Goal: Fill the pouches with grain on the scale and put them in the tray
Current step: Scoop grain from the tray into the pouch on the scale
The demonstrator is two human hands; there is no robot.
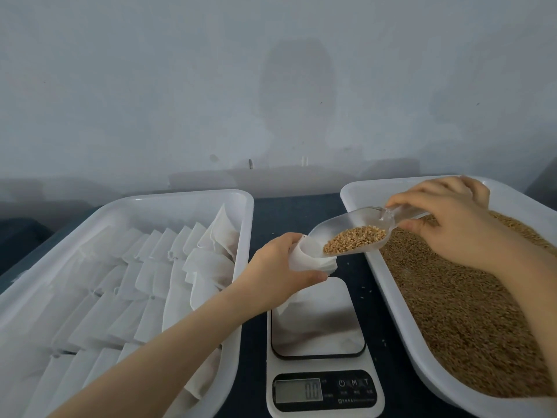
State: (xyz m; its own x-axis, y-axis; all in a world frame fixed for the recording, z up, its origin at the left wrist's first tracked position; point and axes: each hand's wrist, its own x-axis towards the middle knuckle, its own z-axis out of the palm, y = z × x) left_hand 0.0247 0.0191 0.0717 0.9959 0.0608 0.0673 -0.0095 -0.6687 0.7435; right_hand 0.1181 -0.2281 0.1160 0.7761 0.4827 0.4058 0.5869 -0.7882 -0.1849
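Currently: left hand (pixel 283 267) grips one open white pouch (pixel 313 260) over the scale (pixel 325 321), between the pouch tray (pixel 180 196) and the grain tray (pixel 355 191). Right hand (pixel 446 212) pinches a clear scoop (pixel 361 227) loaded with grain (pixel 355 239), lip at the pouch mouth.

Both trays (pixel 180 196) white plastic, smooth, faint sheen. Stacked pouches (pixel 144 276) thin white fabric, matt, softly creased, slightly translucent. Clear plastic scoop (pixel 355 220), glossy. Tan grain (pixel 458 312), matt, granular. Brushed-metal scale platform (pixel 319 321), reflective; body white plastic, control panel black gloss. Dark blue surface (pixel 301 212), matt, cloth-like.
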